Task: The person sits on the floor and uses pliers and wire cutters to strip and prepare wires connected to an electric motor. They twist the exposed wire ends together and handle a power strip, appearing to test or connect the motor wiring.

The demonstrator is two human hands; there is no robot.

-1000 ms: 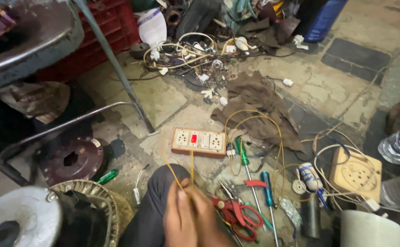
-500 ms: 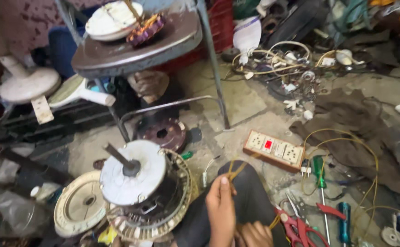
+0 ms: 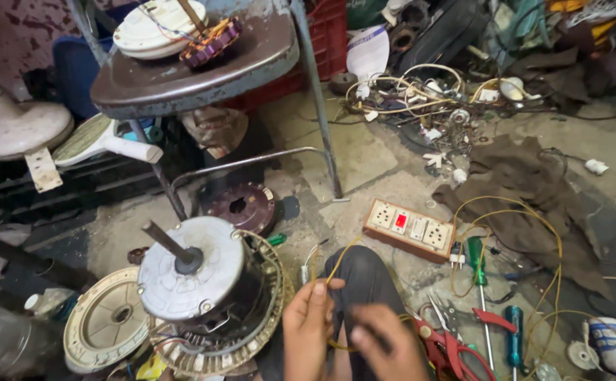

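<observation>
Yellow wire (image 3: 337, 259) sits over the person's knee (image 3: 364, 275), right at the bottom middle of the frame, and both hands are on it. Left hand (image 3: 309, 331) is closed round the strand w/ the thumb pressed up along it, pinching it. Right hand (image 3: 385, 347) is curled in just beside the left, fingers bunched on the lower bit of the same wire near a small loop; can't tell exactly how tight that pinch is.

What's changed vs half a sec ago: the view has swung a bit further left and down, so the fan motor (image 3: 195, 282) is now fully in shot, and the right hand has come up to join the left on the wire. A sec ago the hands were closer to the scissors. Reads like the wire work is moving toward the motor side.

Going outward from the knee: fan motor w/ its shaft sticking up is just left. Red-handled scissors (image 3: 456, 349) are just right, then a green screwdriver (image 3: 478, 271) and a blue one (image 3: 514, 339). Orange socket board (image 3: 410, 229) lies beyond the knee, w/ more yellow wire looping off right over a brown rag (image 3: 526, 183). Metal chair (image 3: 195, 63) stands further back-left; its leg and the motor crowd the left side.
</observation>
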